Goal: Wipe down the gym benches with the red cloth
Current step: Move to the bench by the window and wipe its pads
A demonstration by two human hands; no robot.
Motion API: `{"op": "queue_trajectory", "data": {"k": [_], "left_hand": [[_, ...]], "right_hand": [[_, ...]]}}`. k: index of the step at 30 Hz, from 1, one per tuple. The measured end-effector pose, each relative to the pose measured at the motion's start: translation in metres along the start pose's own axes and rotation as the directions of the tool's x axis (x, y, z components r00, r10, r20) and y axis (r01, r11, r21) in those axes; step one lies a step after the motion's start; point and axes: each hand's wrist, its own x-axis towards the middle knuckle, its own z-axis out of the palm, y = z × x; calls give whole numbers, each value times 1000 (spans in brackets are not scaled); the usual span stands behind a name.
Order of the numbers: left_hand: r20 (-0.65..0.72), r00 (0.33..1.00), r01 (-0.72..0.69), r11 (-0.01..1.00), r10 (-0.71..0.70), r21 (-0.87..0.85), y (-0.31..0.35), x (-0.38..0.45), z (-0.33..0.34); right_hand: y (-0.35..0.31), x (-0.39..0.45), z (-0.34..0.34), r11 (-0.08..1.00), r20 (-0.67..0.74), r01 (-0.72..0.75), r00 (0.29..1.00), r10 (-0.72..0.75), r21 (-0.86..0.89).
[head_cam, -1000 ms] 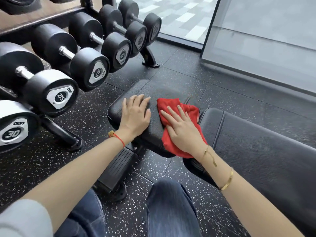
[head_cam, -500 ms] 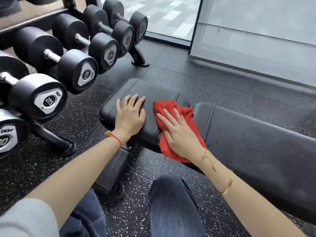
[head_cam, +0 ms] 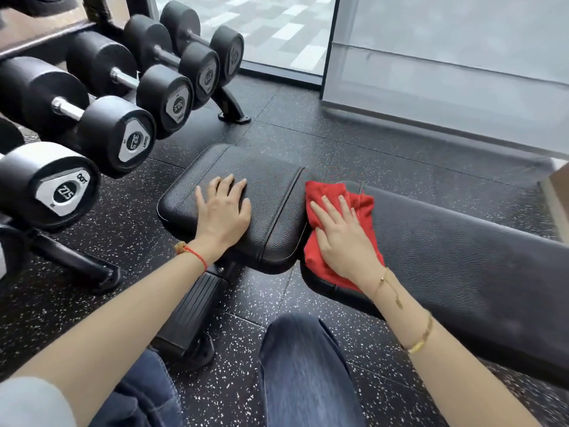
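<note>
- Right hand (head_cam: 341, 238) flat, fingers straight and slightly spread, pressed palm-down on red cloth (head_cam: 326, 192).
- Red cloth bunched at near-left end of long back pad (head_cam: 462, 251), covering gap beside seat pad (head_cam: 261, 186); lower edge draped over near edge of back pad.
- Left hand (head_cam: 223, 211) flat, fingers straight, palm resting on seat pad near its near-left corner; nothing held.
- Seat pad and back pad end to end, black textured upholstery, narrow gap between.
- Red string bracelet (head_cam: 195, 253) on left wrist; gold chain (head_cam: 388, 284) at right wrist, gold bangle (head_cam: 423, 337) further up forearm.
- Bench frame foot (head_cam: 191, 315), ribbed black, under near edge of seat pad on floor.
- Dumbbell rack (head_cam: 224, 101) to left of bench, black dumbbells in a row, end caps marked 27.5 (head_cam: 66, 192) and 32.5 (head_cam: 134, 140); further caps too small to read.
- Speckled black rubber floor (head_cam: 308, 143) all round.
- Knees in blue denim (head_cam: 304, 365) at bottom edge, grey sleeve (head_cam: 27, 402) at bottom-left corner.
- Glass panel (head_cam: 446, 57) along far right side.
</note>
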Motion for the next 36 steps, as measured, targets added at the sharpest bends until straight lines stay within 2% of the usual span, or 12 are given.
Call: {"op": "queue_trajectory", "data": {"k": [5,8,10,15,17,19,24,26,31,33,36], "left_hand": [[16,995,-98,995,99,-30,48,-9,7],[35,993,-114,993,115,-31,74,-12,14],[38,993,-114,993,115,-29,84,-15,18],[17,994,-109,994,109,18,88,-16,23],[15,993,-116,993,116,23,87,-18,23],[17,993,-121,992,121,27,88,-19,23],[30,993,-116,993,115,30,88,-20,21],[32,993,-115,993,114,32,89,-21,22],[39,993,-111,993,110,39,89,-21,21],[43,994,-104,994,103,24,92,-23,20],[48,992,-117,993,117,-14,99,-29,17]], "right_hand": [[24,23,-7,988,-25,-154,988,155,11],[29,57,-16,964,22,-264,965,263,32],[26,54,-16,972,40,-231,972,230,27],[14,-25,-5,998,-15,-16,1000,17,62],[19,-36,-5,997,-2,1,1000,-1,73],[28,-23,-8,996,13,-41,999,40,76],[38,34,-19,965,25,-256,967,255,62],[33,29,-17,967,20,-245,969,245,64],[27,-42,-10,995,-26,-57,998,59,86],[43,-59,-14,992,-32,-81,996,85,99],[77,-57,-21,968,-38,-227,972,232,104]]}}
